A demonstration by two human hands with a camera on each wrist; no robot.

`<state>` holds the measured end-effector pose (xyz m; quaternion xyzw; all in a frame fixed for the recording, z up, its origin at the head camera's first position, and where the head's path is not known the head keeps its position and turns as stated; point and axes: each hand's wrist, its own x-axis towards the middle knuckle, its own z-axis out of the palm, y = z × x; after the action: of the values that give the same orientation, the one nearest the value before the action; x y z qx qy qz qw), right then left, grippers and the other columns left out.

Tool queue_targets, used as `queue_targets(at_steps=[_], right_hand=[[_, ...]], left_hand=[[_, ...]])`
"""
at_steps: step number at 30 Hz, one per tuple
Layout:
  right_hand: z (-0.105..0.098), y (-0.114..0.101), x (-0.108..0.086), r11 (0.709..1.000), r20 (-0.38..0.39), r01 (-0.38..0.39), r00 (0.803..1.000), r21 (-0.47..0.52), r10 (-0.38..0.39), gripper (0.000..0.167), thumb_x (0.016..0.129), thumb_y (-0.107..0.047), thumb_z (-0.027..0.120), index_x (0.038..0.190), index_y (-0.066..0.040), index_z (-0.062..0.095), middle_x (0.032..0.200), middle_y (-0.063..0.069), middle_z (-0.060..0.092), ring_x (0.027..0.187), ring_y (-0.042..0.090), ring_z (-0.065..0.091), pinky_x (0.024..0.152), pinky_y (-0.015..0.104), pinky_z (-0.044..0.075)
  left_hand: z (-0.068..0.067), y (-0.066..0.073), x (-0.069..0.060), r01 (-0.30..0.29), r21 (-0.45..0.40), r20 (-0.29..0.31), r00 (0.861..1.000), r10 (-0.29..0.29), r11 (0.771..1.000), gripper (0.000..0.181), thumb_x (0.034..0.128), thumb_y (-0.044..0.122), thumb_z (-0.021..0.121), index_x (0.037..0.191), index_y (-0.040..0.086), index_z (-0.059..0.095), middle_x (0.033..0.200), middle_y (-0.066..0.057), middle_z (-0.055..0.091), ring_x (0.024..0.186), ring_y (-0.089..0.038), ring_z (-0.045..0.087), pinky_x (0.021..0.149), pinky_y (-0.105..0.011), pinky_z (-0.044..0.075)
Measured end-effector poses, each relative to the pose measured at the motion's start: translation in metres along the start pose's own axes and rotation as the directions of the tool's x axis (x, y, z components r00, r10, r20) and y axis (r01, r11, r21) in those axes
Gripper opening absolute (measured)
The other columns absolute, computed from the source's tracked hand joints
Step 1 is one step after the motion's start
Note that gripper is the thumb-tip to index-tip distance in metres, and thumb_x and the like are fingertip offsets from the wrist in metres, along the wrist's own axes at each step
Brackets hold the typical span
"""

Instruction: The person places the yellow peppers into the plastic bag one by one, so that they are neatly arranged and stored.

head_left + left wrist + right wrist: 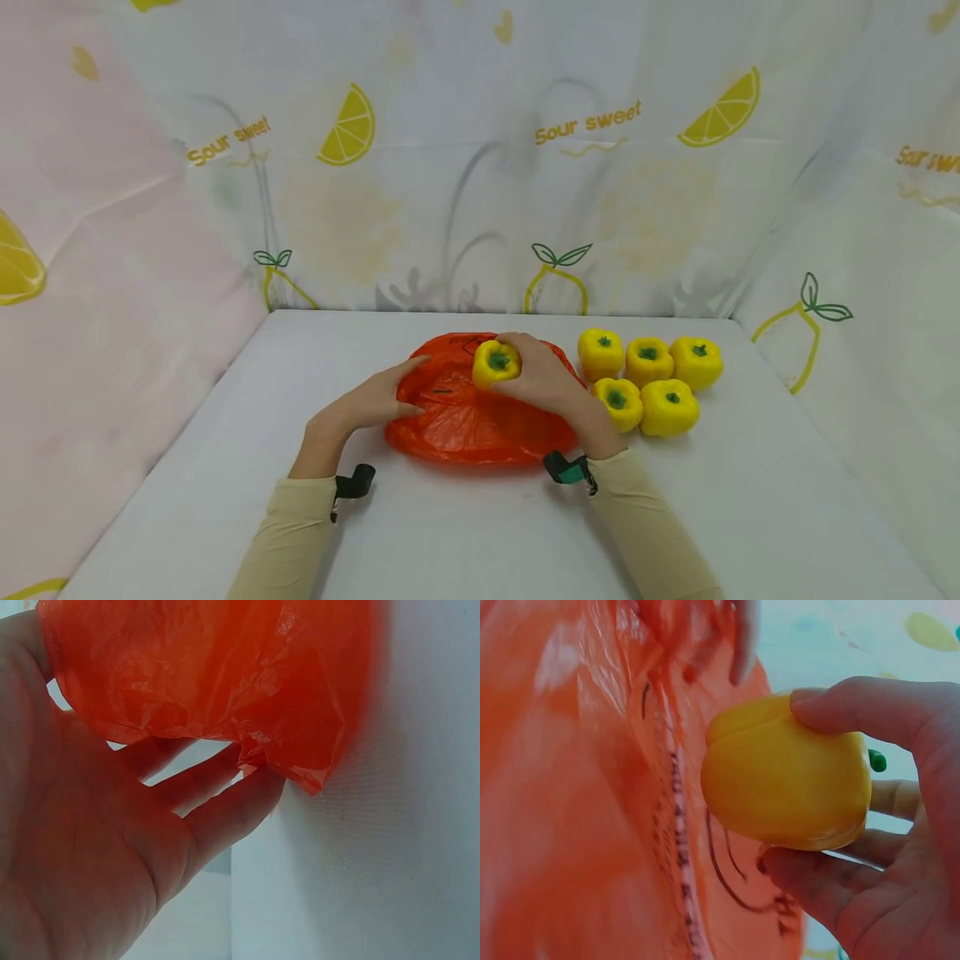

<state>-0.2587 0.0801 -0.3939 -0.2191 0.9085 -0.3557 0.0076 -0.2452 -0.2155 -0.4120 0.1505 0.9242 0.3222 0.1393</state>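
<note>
A red plastic bag (465, 425) with dark printing lies crumpled on the white table between the two hands. My left hand (375, 398) touches its left side, thumb and fingers spread apart. In the left wrist view the red film (210, 675) covers part of those fingers (236, 814), so some tips are hidden. Over the bag, my right hand (543, 379) grips a yellow bell pepper (495, 364) with a green stem. The right wrist view shows thumb and fingers around this pepper (787, 776), close beside the printed film (630, 825).
Several more yellow bell peppers (648, 361) stand grouped on the table right of the bag. The white tabletop (465, 533) stretches in front of it. Behind and beside the table hangs a lemon-patterned cloth (450, 192).
</note>
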Motion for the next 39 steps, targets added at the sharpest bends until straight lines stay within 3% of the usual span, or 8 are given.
queue_targets(at_steps=[13, 19, 31, 39], right_hand=[[0.043, -0.005, 0.019, 0.999, -0.023, -0.003, 1.0, 0.042, 0.004, 0.069, 0.084, -0.034, 0.075, 0.143, -0.014, 0.047, 0.134, 0.004, 0.054, 0.11, 0.019, 0.055, 0.097, 0.039, 0.053], [0.056, -0.001, 0.022, 0.999, -0.018, -0.002, 1.0, 0.033, 0.003, 0.068, 0.088, -0.033, 0.073, 0.147, -0.018, 0.042, 0.139, 0.005, 0.05, 0.118, 0.021, 0.055, 0.104, 0.042, 0.051], [0.05, -0.006, 0.018, 1.0, 0.076, 0.004, 0.997, -0.012, -0.003, 0.08, 0.09, -0.035, 0.073, 0.156, -0.023, 0.029, 0.154, 0.006, 0.04, 0.135, 0.026, 0.048, 0.112, 0.047, 0.044], [0.026, -0.011, 0.002, 1.0, 0.101, 0.021, 0.995, -0.013, -0.02, 0.077, 0.09, -0.037, 0.072, 0.155, -0.027, 0.033, 0.158, 0.002, 0.037, 0.144, 0.025, 0.04, 0.115, 0.051, 0.041]], left_hand=[[0.005, 0.007, 0.007, -0.04, 0.011, 0.017, 0.999, 0.04, 0.999, 0.081, 0.0872, 0.022, 0.07, 0.157, 0.021, 0.029, 0.16, -0.009, 0.036, 0.147, -0.035, 0.034, 0.118, -0.06, 0.031], [0.005, 0.01, 0.006, -0.052, 0.014, 0.016, 0.999, 0.052, 0.999, 0.08, 0.0874, 0.022, 0.07, 0.157, 0.021, 0.03, 0.16, -0.009, 0.037, 0.147, -0.035, 0.034, 0.118, -0.061, 0.03], [0.002, 0.004, 0.004, -0.019, 0.038, 0.01, 1.0, 0.018, 0.999, 0.081, 0.0875, 0.027, 0.071, 0.157, 0.023, 0.029, 0.16, -0.009, 0.036, 0.147, -0.035, 0.033, 0.118, -0.061, 0.029], [0.0, 0.003, 0.001, -0.012, 0.047, 0.005, 1.0, 0.012, 0.999, 0.082, 0.0874, 0.027, 0.071, 0.157, 0.022, 0.028, 0.16, -0.012, 0.036, 0.147, -0.037, 0.034, 0.118, -0.062, 0.028]])
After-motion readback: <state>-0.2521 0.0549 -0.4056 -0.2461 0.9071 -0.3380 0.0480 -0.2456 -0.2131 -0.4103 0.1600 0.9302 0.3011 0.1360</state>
